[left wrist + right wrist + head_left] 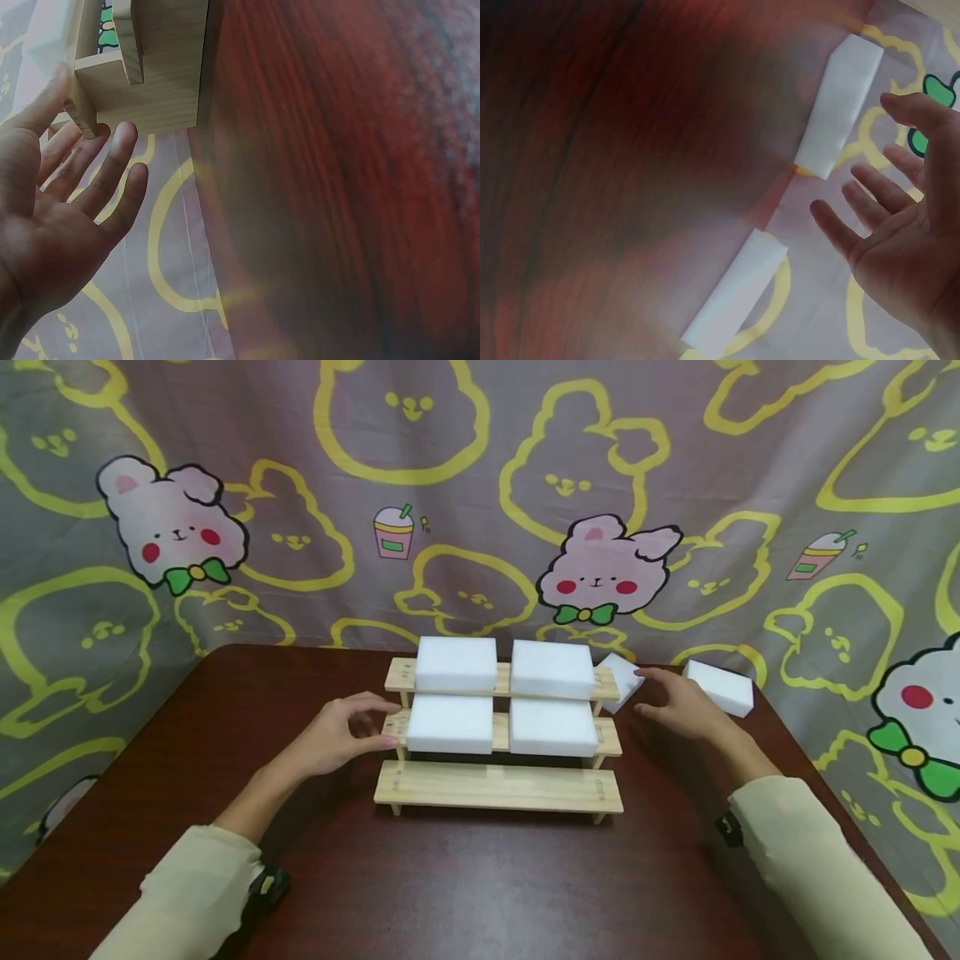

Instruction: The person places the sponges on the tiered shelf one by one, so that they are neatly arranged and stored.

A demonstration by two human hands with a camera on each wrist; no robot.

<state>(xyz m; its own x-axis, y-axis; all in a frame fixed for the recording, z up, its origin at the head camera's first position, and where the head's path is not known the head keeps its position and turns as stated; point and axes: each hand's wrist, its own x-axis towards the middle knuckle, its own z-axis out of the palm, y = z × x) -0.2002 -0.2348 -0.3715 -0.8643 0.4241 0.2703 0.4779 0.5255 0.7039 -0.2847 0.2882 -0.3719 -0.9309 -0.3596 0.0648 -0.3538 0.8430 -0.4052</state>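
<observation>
Four blocks (450, 725) are laid flat in pairs on the rack (498, 787), presumably for stability. At its left end it is loosely grasped by the left hand (333, 735), seemingly for steadying. Nothing is gripped by the right hand (681, 703), placed near two loose blocks (718, 688) on the table (487, 881).

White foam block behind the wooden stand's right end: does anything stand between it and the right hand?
Nothing visible does: in the head view, the wooden stand overlaps the white foam block on its left, away from the right hand.
</observation>
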